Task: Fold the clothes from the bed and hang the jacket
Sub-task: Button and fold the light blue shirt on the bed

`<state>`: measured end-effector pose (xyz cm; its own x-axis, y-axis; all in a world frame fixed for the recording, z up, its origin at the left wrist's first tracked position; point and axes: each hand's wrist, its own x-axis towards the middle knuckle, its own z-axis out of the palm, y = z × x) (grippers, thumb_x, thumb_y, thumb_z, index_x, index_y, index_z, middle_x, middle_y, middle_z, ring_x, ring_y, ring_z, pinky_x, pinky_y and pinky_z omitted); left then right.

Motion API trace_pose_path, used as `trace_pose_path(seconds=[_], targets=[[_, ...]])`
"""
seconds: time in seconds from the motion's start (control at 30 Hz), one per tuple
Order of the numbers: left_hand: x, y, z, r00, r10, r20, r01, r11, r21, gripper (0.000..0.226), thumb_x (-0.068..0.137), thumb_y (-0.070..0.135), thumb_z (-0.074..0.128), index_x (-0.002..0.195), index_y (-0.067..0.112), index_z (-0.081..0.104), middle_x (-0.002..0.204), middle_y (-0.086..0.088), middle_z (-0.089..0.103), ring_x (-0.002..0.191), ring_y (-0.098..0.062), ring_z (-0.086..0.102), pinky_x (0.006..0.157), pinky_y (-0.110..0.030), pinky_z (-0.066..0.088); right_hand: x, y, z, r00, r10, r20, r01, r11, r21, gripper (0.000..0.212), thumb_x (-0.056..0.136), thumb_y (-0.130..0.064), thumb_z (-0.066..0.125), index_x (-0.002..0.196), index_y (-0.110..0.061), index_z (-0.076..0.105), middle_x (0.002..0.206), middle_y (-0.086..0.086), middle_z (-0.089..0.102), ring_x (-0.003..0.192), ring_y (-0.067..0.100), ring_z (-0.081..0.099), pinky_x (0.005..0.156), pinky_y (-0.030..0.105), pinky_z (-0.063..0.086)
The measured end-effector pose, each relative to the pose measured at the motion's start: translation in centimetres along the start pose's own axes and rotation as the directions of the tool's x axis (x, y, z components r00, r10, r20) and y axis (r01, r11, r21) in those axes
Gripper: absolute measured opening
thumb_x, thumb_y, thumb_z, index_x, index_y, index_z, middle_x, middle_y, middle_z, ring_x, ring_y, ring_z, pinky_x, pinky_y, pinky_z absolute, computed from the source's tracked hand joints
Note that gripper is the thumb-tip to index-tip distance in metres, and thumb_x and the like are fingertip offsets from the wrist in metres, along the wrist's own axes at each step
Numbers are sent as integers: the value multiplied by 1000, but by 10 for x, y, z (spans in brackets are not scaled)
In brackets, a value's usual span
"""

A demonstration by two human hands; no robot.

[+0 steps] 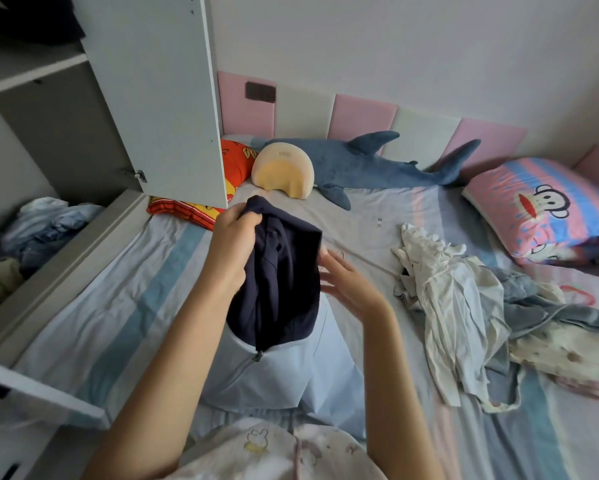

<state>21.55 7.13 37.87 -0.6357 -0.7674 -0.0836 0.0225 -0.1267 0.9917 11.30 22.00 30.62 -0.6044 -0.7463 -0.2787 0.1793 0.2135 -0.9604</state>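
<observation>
From the head camera, the left hand (234,244) grips the top of the navy-and-pale-blue zip-up fabric jacket (284,282), fingers curled round the bunched navy part. The jacket is held up over the striped bedsheet (135,289). The right hand (346,285) is spread loosely at the jacket's right edge. A crumpled white-and-grey clothes pile (457,306) lies to the right.

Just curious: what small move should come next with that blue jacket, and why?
Probably the right hand should grasp the jacket beside the left hand: only the left grips it, so it hangs bunched over the bed.
</observation>
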Motion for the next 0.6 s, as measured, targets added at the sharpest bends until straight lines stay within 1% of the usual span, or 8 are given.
trace_pose_path(seconds=[0.07,0.13,0.23,0.3,0.4,0.47,0.53,0.6], targets=[[1,0,-1,1000,-5,-2,5,1000,-6,22,91,5,47,80,18,61,78,-3,62,77,-17,60,67,-26,46,7,7,8,1000,-10,16,10,999,51,32,97,-39,49,119,-17,58,106,-6,65,97,11,62,82,27,50],[2,-1,-4,1000,-2,-4,2,1000,10,21,90,3,47,79,18,57,77,-1,60,73,-16,57,64,-25,45,10,9,9,999,-41,21,39,992,118,31,95,-31,57,118,-11,61,111,3,68,104,19,65,88,32,52],[8,-1,-15,998,-14,69,9,997,76,23,88,-3,49,79,17,54,74,0,56,69,-15,52,63,-25,41,9,6,-1,998,-65,7,60,950,306,20,94,-19,56,105,-6,66,101,8,71,95,21,68,84,29,54],[10,3,-23,984,-53,169,36,994,104,24,87,-5,50,80,16,59,72,-1,61,69,-15,56,66,-26,44,7,5,-10,997,-70,-15,71,941,331,15,93,-14,56,100,-6,68,95,7,71,88,17,68,81,26,54],[9,6,-34,915,-157,371,119,985,123,18,88,-4,55,87,11,65,74,0,71,71,-13,66,69,-23,53,8,1,-16,992,-92,-84,111,961,255,4,92,-12,58,94,-10,62,85,2,68,81,14,64,76,25,51],[9,6,-36,875,-200,440,166,979,114,14,89,0,56,90,9,66,79,-2,72,73,-12,68,72,-22,55,10,-1,-16,980,-124,-154,154,966,206,10,92,-10,60,89,-16,52,77,-3,62,72,11,58,67,21,47],[11,3,-31,901,-219,375,197,976,96,12,91,3,55,89,11,64,80,-4,70,75,-16,66,74,-26,53,13,0,-13,962,-174,-211,201,973,113,16,91,-9,62,87,-20,50,79,-1,60,72,11,56,67,22,46],[18,-4,-22,942,-219,253,204,975,83,14,92,3,52,88,15,60,83,-6,64,78,-18,61,74,-28,48,20,7,-5,937,-204,-282,206,978,-23,17,89,-8,64,94,-20,52,91,2,59,83,14,56,76,27,47]])
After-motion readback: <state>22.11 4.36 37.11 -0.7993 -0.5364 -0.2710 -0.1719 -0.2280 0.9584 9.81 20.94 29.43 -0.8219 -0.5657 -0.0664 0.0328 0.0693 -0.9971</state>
